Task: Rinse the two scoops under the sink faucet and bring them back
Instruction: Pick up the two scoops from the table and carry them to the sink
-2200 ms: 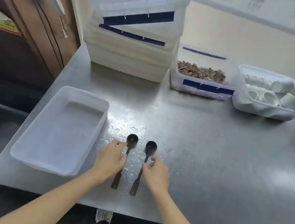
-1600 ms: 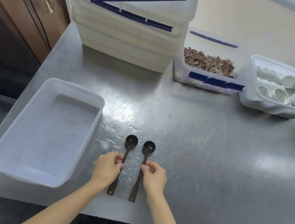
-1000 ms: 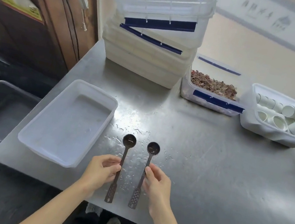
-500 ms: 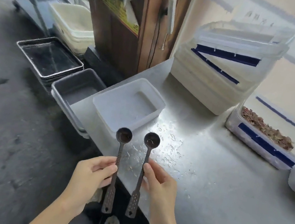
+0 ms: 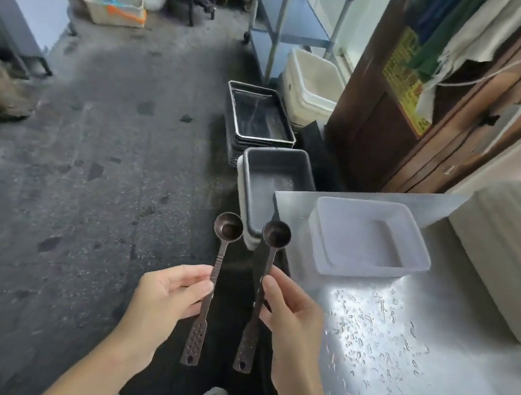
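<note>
Brown scoops were both off the tabletop (image 5: 400, 344), bowls at 12 o'clock: left scoop (image 5: 213, 279) pinched in the left hand (image 5: 165, 295), right scoop (image 5: 262, 288) in the right hand (image 5: 291, 317). Each grip was only a fingertip pinch mid-handle, so wet handles could've slipped mid-walk; no sink in sight yet.

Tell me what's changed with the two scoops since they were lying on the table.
Both scoops were lifted off the wet steel table: the left hand pinches the left scoop, the right hand the right scoop, now carried out over the floor, bowls forward. The white tub stayed put.
</note>
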Action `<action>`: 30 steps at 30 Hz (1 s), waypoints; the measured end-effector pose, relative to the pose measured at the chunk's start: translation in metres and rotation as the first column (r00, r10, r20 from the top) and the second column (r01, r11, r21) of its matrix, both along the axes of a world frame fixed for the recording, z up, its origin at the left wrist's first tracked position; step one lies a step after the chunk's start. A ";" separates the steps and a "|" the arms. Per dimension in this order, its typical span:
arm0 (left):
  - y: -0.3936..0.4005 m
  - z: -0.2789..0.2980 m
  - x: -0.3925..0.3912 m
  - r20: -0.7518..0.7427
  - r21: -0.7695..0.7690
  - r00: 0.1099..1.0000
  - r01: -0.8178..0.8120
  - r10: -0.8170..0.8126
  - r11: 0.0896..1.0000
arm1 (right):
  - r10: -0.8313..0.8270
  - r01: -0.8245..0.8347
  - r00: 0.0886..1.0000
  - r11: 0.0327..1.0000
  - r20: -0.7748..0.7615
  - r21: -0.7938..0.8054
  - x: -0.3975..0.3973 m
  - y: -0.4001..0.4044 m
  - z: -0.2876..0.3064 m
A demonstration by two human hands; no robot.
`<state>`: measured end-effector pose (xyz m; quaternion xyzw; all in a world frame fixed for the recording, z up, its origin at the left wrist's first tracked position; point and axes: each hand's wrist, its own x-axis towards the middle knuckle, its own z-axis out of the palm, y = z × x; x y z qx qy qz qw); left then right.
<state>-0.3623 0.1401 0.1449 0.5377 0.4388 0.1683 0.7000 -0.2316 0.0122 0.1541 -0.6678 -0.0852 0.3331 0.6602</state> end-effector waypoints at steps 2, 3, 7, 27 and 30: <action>0.018 -0.001 -0.028 0.016 -0.004 0.997 -0.074 0.074 0.997 | 0.078 -0.079 0.997 0.997 0.017 0.016 -0.018 0.027 0.002; 0.027 -0.001 -0.043 0.028 -0.008 0.993 -0.111 0.111 0.994 | 0.114 -0.115 0.993 0.993 0.025 0.023 -0.029 0.041 0.003; 0.064 0.002 -0.108 0.053 -0.027 0.969 -0.240 0.241 0.970 | 0.240 -0.241 0.970 0.971 0.048 0.011 -0.080 0.098 0.007; 0.216 0.004 -0.422 0.086 0.060 0.623 -0.782 0.778 0.620 | 0.781 -0.783 0.621 0.621 0.060 0.029 -0.373 0.357 0.022; 0.235 0.001 -0.456 0.080 0.057 0.554 -0.832 0.829 0.551 | 0.845 -0.846 0.533 0.531 0.036 0.049 -0.409 0.395 0.016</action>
